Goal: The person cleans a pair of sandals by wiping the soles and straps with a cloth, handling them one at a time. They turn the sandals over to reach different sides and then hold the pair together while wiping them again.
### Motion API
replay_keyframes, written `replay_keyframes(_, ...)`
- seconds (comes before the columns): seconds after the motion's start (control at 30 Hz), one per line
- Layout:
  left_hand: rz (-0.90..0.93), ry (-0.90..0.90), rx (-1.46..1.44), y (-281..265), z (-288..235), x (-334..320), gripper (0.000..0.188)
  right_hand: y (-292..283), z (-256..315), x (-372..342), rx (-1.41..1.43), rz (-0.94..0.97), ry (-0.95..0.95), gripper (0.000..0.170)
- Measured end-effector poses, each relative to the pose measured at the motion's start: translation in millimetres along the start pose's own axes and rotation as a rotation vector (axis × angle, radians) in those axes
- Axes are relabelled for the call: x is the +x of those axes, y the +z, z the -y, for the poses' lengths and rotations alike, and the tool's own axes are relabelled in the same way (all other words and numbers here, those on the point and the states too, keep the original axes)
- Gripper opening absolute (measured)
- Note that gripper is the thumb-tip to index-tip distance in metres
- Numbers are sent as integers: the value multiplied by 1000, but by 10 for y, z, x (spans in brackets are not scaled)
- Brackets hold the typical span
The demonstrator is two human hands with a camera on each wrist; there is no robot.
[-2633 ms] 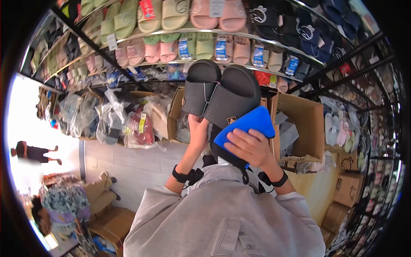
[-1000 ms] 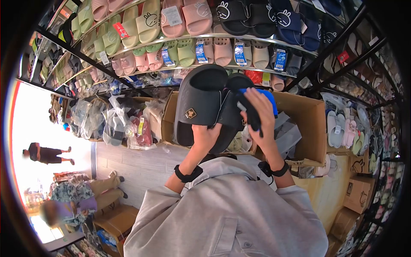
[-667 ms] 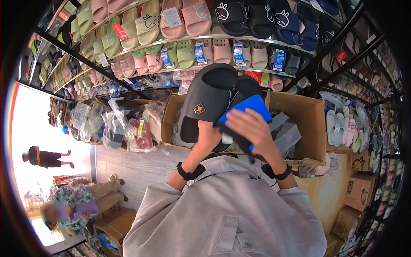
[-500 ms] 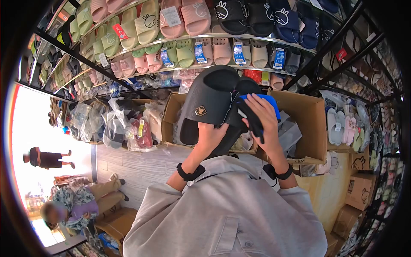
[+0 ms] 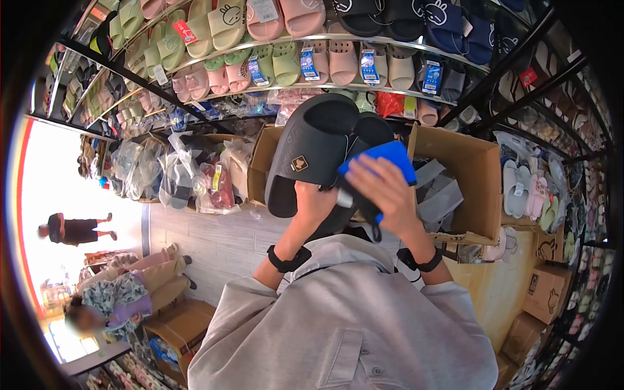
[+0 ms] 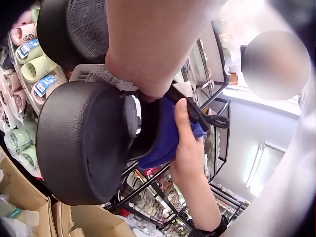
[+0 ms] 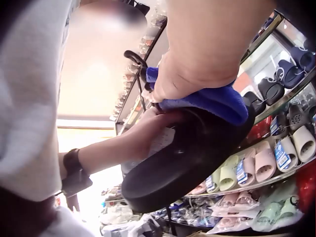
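My left hand (image 5: 315, 211) grips a pair of black slide slippers (image 5: 312, 146) from below, in front of the chest. One slipper partly overlaps the other, and a thin cord ties them. My right hand (image 5: 383, 198) holds a blue cloth pad (image 5: 404, 161) with a black underside and a black hanging loop (image 5: 377, 231). The pad lies over the right-hand slipper, right beside the left hand. In the left wrist view, the thumb (image 6: 182, 118) lies over the blue cloth, and a white barcode tag (image 6: 94, 73) hangs by the slippers.
Shelves of slippers (image 5: 286, 65) rise ahead. Below stand an open cardboard box (image 5: 478, 182) and plastic-wrapped footwear (image 5: 175, 175). More cartons (image 5: 546, 292) stand at the right. At the left are a person in a patterned top (image 5: 120, 299) and, farther off, another in dark shorts (image 5: 78, 231).
Since 2.6 s ago the slippers have turned from side by side to overlapping. The pad has gone back and forth; over the last half second it swung down-left, its blue face coming into view.
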State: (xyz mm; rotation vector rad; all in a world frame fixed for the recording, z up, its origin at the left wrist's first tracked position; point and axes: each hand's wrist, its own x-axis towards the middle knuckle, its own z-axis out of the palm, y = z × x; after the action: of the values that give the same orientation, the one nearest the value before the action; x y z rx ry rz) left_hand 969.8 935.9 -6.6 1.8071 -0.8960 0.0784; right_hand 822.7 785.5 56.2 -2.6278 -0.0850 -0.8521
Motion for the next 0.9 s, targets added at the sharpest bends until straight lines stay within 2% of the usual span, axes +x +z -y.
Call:
replay_keyframes(0.07,-12,103,-26,-53,62,-4,32,105,68,-81,47,94,-163,48)
replay_keyframes(0.1,-17,156,-38,-74,67,1,33,93,59,-80,66,104,-176,49)
replay_keyframes(0.13,-35,111,-28,-61,45,-15,32,75,37,-74,84,115,-188,50)
replay_keyframes(0.2,-70,20,-9,-25,-59,-30,29,35,-107,-66,89,35,-57,55)
replay_keyframes(0.23,-101,67,1,-60,-179,19,28,12,-129,-29,109,-7,80,58)
replay_keyframes(0.33,-81,28,-21,-76,-193,14,25,110,-189,-7,111,-178,300,54)
replay_keyframes(0.43,-67,-16,-45,-84,-143,-1,26,56,-65,16,13,-49,97,55)
replay_keyframes(0.53,-100,68,-98,-85,-37,53,26,140,19,-5,78,15,-137,56)
replay_keyframes(0.57,-113,96,-89,-85,-35,61,28,103,-19,-6,77,42,-127,57)
replay_keyframes(0.63,-112,40,-88,-82,-73,78,26,-40,-128,74,94,50,-57,61)
replay_keyframes(0.73,-162,62,-109,-30,-183,186,24,42,-273,112,85,-157,174,63)
replay_keyframes(0.83,-125,20,-143,-27,-137,192,25,49,-213,135,15,-149,152,58)
replay_keyframes(0.9,-68,-54,-134,-54,-124,197,26,30,-122,130,23,-78,19,57)
